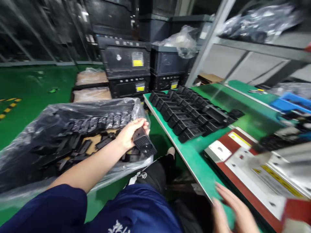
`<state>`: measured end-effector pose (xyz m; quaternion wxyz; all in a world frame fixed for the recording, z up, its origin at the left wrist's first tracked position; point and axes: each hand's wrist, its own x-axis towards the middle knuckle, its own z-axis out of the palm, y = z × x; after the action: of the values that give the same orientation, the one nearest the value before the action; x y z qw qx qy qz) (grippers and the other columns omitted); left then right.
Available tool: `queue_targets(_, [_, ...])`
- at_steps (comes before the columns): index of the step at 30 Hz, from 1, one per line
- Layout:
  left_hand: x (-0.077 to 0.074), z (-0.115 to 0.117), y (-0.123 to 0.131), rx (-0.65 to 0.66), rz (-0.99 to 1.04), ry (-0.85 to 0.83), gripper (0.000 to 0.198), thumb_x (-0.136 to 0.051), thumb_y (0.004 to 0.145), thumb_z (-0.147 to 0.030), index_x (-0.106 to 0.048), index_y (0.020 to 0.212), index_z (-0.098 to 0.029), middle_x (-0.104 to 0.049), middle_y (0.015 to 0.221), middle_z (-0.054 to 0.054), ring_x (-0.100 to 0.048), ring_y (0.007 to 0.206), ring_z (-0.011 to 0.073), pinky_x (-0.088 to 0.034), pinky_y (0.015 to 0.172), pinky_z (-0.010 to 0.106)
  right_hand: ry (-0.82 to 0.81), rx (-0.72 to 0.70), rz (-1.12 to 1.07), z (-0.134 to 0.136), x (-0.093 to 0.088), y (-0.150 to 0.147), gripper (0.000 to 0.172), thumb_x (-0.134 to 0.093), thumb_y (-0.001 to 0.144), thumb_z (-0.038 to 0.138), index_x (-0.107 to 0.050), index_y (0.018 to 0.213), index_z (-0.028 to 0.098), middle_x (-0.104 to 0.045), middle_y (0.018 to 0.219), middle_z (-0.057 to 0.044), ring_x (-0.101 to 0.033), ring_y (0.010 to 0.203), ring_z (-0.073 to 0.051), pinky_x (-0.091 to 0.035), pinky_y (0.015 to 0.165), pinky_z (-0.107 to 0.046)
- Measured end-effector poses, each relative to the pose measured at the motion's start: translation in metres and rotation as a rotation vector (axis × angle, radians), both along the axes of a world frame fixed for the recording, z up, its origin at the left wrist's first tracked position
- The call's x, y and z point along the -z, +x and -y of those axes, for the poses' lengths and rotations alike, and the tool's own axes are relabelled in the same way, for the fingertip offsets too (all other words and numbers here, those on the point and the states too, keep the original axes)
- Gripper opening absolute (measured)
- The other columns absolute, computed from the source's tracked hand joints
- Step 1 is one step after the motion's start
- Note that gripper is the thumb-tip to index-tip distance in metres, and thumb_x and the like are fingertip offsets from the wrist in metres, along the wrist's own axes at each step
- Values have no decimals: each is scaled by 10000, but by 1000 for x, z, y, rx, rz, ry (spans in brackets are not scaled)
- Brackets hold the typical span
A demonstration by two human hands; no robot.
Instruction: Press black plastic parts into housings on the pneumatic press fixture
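Note:
My left hand (131,133) is closed round one end of a black plastic part (144,142) with a ribbed face. The part hangs over the right end of a large bin lined with clear plastic (97,105). Inside the bin, loose black parts (74,145) lie jumbled, and wrapped ones (104,121) stand in a row at the back. At the lower right, my right hand (233,210) is open over the edge of the green table (191,157), its fingers apart and slightly blurred. Rows of black plastic housings (182,113) sit on the table, beyond both hands.
A red and silver machine (247,171) with warning labels stands on the table at the right. Behind it are a blue tray (291,102) and a metal frame post (209,42). Stacked dark crates (126,60) rise at the back. Green floor (36,84) shows at the left.

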<state>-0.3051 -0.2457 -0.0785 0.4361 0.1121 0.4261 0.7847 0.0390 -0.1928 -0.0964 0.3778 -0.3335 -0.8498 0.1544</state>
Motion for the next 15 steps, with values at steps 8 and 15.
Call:
queue_targets(8, [-21, -55, 158, 462, 408, 44, 70, -576, 898, -141, -616, 842, -134, -625, 764, 10, -614, 656, 78, -557, 695, 221, -70, -8, -173, 14, 21, -41, 663, -660, 839, 253, -361, 1430, 213, -572, 1271, -142, -597, 1138, -299, -555, 911, -462])
queue_targets(15, [-6, -38, 185, 712, 17, 214, 285, -589, 902, -409, -678, 989, -153, -656, 1014, 78, -594, 1012, 188, -507, 885, 288, -253, 86, -331, 23, 41, -7, 508, -596, 802, 182, -472, 1294, 221, -584, 1206, -102, -591, 1117, -271, -500, 962, -443])
